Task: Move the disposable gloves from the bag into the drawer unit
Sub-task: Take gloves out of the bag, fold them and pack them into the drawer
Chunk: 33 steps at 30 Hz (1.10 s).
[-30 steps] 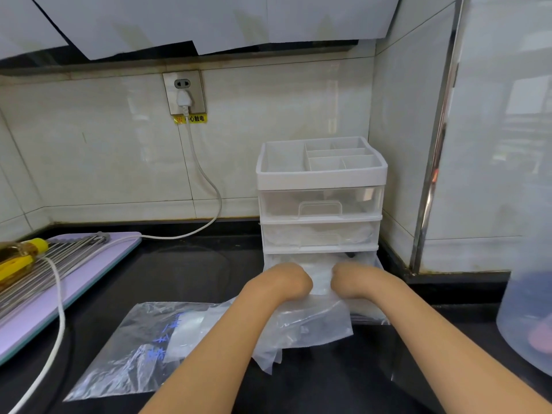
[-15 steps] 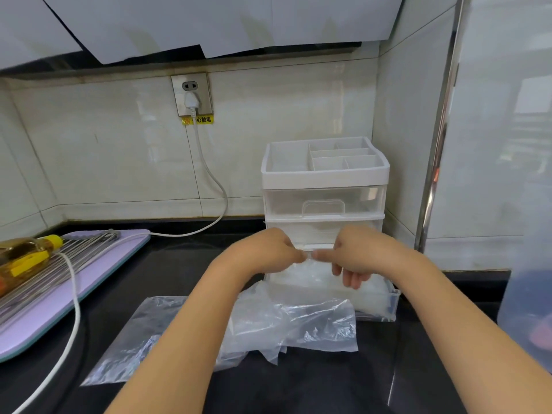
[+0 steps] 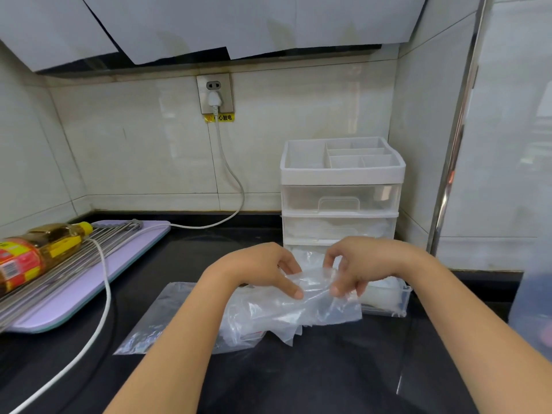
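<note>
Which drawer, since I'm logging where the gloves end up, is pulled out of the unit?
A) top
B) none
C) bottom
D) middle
C: the bottom drawer juts forward from the unit, while the top drawer and middle drawer sit flush.

Thin crinkly clear plastic gloves point(image 3: 313, 298), glossy blk counter point(image 3: 298, 377), matt white + clear plastic drawer unit point(image 3: 340, 176), shiny metal rack point(image 3: 59, 264).

Oil bottle point(image 3: 38, 249) lying on metal rack point(image 3: 68, 268) over purple board point(image 3: 143, 242); white cord point(image 3: 230, 174) plugged into wall socket point(image 3: 214, 84).
</note>
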{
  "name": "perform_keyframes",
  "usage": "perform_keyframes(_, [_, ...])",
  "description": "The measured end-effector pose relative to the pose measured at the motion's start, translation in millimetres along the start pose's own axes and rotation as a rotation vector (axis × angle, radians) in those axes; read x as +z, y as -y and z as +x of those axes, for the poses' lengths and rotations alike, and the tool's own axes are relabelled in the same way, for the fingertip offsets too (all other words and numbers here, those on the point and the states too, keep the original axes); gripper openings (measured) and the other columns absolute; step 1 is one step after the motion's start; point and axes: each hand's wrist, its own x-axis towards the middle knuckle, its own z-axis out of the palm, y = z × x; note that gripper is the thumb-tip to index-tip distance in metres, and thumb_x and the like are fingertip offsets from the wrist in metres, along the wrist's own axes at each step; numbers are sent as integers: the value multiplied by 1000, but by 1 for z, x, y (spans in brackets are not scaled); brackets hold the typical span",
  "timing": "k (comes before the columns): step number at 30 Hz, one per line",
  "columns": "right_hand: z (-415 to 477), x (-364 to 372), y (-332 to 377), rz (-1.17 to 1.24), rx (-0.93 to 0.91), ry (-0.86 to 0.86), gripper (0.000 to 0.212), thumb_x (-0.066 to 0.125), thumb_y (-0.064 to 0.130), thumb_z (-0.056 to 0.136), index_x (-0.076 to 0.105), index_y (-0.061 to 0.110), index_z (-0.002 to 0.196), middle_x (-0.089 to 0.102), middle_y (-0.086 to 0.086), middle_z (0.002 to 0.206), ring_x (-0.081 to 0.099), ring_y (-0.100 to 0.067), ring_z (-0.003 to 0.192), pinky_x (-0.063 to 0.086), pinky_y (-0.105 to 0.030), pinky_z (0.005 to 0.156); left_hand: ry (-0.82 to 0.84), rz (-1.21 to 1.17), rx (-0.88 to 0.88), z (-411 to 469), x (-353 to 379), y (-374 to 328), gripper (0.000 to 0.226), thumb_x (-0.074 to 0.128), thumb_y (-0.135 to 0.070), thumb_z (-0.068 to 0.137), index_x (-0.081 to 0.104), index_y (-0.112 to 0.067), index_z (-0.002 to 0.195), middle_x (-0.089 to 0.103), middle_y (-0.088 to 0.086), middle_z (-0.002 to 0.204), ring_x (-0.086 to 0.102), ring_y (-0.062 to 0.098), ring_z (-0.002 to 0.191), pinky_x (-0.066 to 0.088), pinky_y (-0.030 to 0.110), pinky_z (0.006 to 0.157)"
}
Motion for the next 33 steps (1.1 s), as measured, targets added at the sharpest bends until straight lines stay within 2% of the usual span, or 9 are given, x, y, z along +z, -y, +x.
perform_keyframes(7, [-23,-23,10,353,-477,-317,31,58,-8,87,60,17,106,74,2,90,46,-5,52,39,-16,50,-148,-196,143,-5,-11,6,58,67,-60,72,57,-27,118,64,-9,110,62,10,101,48,22,80])
perform_keyframes(10, [-35,-36,1,507,-546,-417,32,51,-15,88,60,11,106,70,15,70,36,-3,49,32,-12,48,-166,-362,170,-3,-12,8,45,64,-59,75,68,-26,105,71,-10,103,66,8,99,48,27,93])
perform_keyframes(13, [-34,-45,-19,581,-469,-380,33,53,-11,89,69,14,104,72,11,95,43,-21,70,39,-19,60,-211,-555,130,4,-10,9,31,69,-41,83,73,-15,98,74,1,99,68,15,96,47,31,96])
perform_keyframes(18, [-20,-44,-40,457,-206,-373,32,58,-6,87,77,19,93,71,9,102,38,-5,52,39,-13,52,-479,-574,30,19,-6,-7,17,69,-32,86,65,-16,81,57,-7,63,49,2,50,36,10,46])
perform_keyframes(20, [-14,-42,-44,390,-122,-370,33,57,-5,88,76,20,98,69,11,103,43,-2,52,42,-14,56,-667,-502,11,30,-3,-11,15,71,-26,85,61,-17,92,59,-4,80,55,6,67,40,12,53])
perform_keyframes(23, [-3,-41,-51,323,-11,-377,33,57,-5,88,71,16,110,67,5,108,49,-4,59,43,-13,55,-978,-226,57,40,4,-15,31,69,-16,85,55,-16,113,54,-1,112,49,14,104,42,25,88])
perform_keyframes(25, [2,-39,-54,244,58,-341,34,58,-3,87,68,14,115,67,0,102,50,-7,62,42,-13,55,-1054,-103,177,40,8,-26,30,65,-15,86,55,-16,114,51,-3,112,46,12,104,38,26,91])
perform_keyframes(29, [12,-35,-61,104,167,-305,44,53,-5,84,64,12,123,65,-2,96,55,-9,68,42,-15,56,-640,-16,322,43,26,-52,14,57,-23,92,63,-18,103,59,-9,95,53,6,84,38,16,74])
perform_keyframes(33, [13,-32,-63,24,146,-286,50,52,-4,84,61,19,128,63,2,111,58,-8,83,43,-15,68,-234,223,199,52,51,-57,42,42,-38,100,53,-13,132,54,7,134,50,21,121,39,30,99])
